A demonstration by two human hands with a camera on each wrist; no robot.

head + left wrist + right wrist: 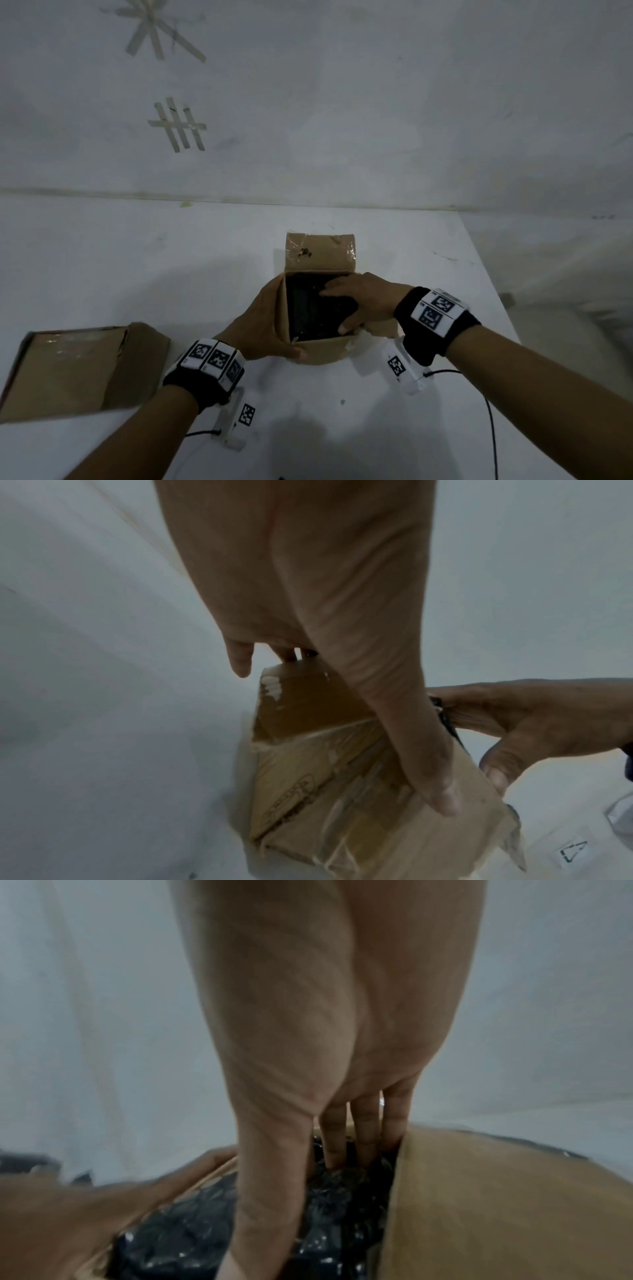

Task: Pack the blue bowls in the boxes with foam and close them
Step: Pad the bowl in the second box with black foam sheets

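Pressing foam (pixel 305 308) flat with straight right hand (pixel 366 298) fingers (pixel 332 289), a person clasped the box (pixel 325 349) mid-table in the left hand (pixel 260 325); even pressure seemed best.

Open cardboard box (pixel 322 349) mid-table w/ black foam (pixel 308 315) inside; 2nd box (pixel 78 366) left.

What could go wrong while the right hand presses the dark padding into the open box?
1. The right hand presses flat on the dark padding; whatever lies under it is hidden, so a hard push might damage it.
2. Only the left hand steadies the box; it may slide on the table.
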